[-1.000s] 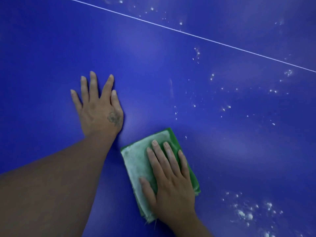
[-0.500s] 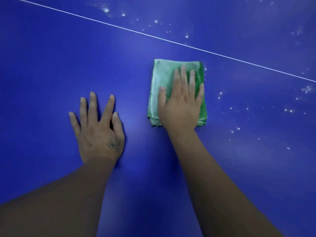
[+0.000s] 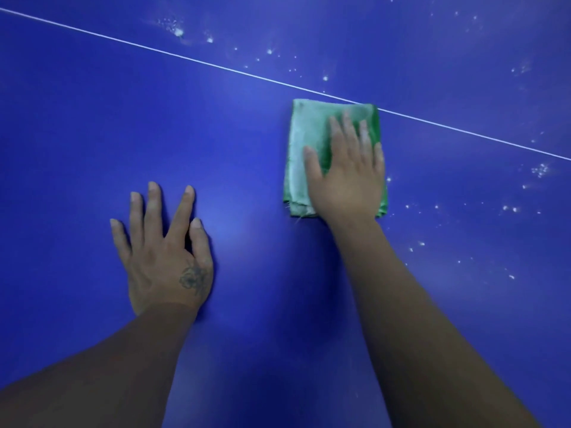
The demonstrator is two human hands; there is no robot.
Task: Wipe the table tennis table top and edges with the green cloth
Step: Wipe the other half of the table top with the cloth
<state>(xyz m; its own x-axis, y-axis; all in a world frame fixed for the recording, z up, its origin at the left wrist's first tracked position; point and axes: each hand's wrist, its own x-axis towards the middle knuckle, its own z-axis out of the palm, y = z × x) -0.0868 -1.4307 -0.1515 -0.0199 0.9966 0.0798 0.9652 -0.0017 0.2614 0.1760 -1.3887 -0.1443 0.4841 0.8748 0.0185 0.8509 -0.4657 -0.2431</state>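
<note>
The cloth (image 3: 309, 156) lies on the table (image 3: 77, 134), its far edge touching the line (image 3: 185, 57). The right hand (image 3: 349, 180) rests on it, the left hand (image 3: 167, 261) nearer, left.

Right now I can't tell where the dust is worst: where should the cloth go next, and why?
Probably slide the cloth to the right, with the right hand flat on it. White specks lie scattered on that side of the table and beyond the white line, while the part around the left hand looks free of them.

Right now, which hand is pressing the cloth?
The right hand, fingers flat on the cloth; the left hand lies directly on the table.
</note>
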